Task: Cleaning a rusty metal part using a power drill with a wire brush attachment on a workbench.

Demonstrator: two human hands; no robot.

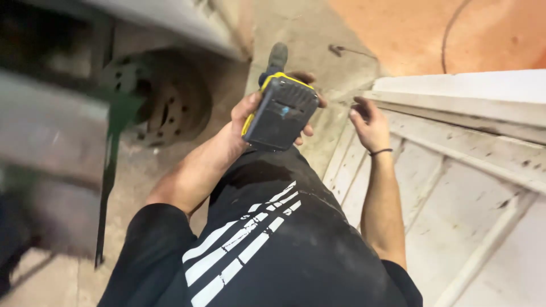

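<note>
Drill (280, 108) is gripped in the left hand (242, 122), fingers (310, 102) wrapped round the handle, battery end toward the camera and nose aimed away, which suggests a carrying hold. Right of those fingers, the right hand (369, 122) hangs loosely open, empty, beside a white wooden panel (472, 170).
</note>
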